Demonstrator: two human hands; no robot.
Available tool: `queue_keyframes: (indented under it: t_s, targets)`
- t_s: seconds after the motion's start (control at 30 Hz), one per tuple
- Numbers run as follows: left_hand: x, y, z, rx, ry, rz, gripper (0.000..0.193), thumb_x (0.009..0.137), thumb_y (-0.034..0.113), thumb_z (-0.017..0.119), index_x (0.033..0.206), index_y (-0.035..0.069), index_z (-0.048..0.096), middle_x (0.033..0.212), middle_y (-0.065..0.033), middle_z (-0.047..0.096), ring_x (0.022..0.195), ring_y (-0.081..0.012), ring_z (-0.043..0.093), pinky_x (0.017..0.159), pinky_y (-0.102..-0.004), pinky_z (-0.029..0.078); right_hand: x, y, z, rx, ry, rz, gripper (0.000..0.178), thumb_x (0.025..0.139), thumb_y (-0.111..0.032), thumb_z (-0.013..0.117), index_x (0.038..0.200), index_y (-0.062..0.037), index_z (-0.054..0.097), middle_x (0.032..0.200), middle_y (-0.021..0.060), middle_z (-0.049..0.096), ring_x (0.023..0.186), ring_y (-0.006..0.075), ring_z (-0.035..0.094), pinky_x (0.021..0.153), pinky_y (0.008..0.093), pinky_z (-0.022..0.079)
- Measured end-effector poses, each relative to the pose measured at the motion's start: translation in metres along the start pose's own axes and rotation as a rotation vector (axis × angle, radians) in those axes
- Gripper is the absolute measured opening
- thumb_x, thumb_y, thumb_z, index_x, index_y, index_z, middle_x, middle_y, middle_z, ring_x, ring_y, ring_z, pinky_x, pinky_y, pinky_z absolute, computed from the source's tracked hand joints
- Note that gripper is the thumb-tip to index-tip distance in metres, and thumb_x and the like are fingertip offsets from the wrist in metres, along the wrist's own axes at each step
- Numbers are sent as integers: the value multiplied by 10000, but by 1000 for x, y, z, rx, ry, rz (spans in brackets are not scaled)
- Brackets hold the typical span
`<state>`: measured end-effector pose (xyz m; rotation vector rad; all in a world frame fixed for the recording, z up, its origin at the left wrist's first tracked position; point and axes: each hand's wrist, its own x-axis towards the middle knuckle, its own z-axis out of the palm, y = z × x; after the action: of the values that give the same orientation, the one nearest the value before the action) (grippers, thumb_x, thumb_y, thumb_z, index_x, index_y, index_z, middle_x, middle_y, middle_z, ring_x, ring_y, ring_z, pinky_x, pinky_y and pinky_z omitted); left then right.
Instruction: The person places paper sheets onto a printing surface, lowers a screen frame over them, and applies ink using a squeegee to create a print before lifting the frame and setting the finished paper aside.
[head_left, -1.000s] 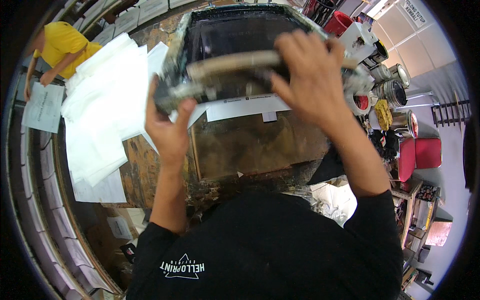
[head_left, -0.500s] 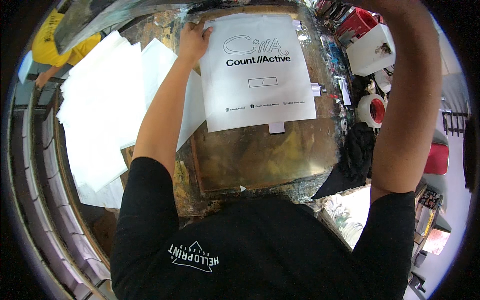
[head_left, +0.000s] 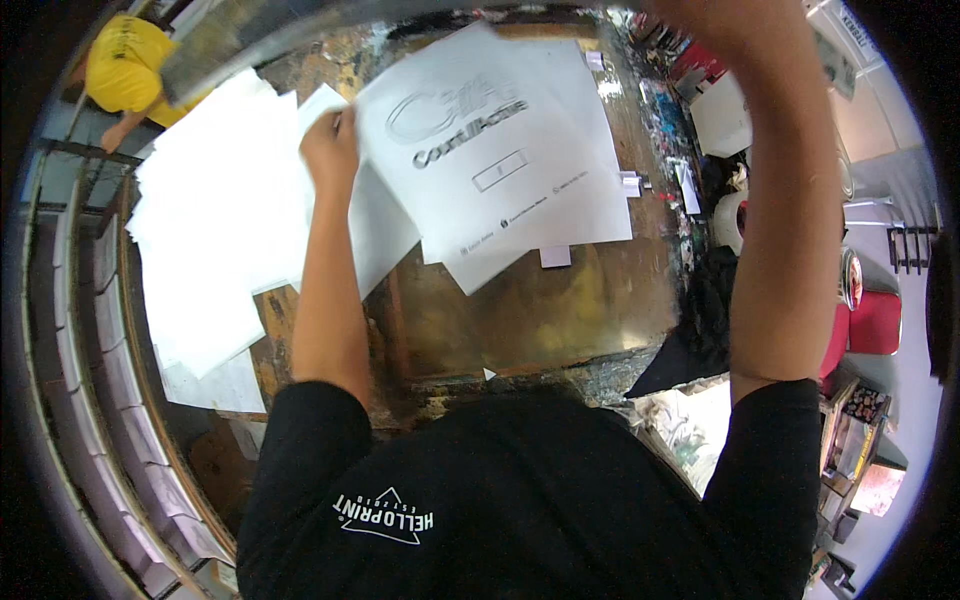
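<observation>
My left hand [head_left: 331, 150] is closed on the left corner of a thin white sheet [head_left: 440, 200] with black outlined and solid print. The sheet is tilted and blurred by motion. Beneath it, another white sheet [head_left: 590, 130] lies flat on a worn brown board [head_left: 560, 310]. Small pale tabs, such as one by the near edge [head_left: 555, 257], border that lower sheet. My right forearm [head_left: 785, 200] reaches up past the upper edge, where the hand is out of view.
Loose white sheets [head_left: 200, 240] are spread at the left. A blurred grey panel edge [head_left: 240, 50] crosses the upper left, near a person in a yellow shirt [head_left: 125, 65]. A tape roll [head_left: 728, 222] and dark cloth [head_left: 705, 320] lie at the right, with shelving [head_left: 85, 400] far left.
My left hand has moved left and toward me, turning the printed sheet and pulling it partly off the board, which exposes the sheet beneath. The right arm has shifted slightly left.
</observation>
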<state>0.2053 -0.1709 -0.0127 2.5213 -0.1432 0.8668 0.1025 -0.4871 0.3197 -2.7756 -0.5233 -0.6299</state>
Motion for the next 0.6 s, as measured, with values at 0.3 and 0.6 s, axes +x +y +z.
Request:
queue_keyframes:
  t_s: [0.3,0.6]
  targets:
    - [-152,-101,-167,66,504,-511,325,1058,268,679,976,-28,785,651,-59,662,576,-142,572,558,-325,452,-24,22,47,-54,294,-108,555,1125,-450,421,796,-62,642,620,46,584,539,162,499,537,326,449]
    - [-134,-141,-248,589,514,-729,390,1040,265,670,1287,-34,707,1136,-247,702,1037,-396,690,902,-503,550,-35,43,50,-265,364,-273,428,1030,-464,583,1172,-70,674,1069,195,719,1046,411,671,956,501,441]
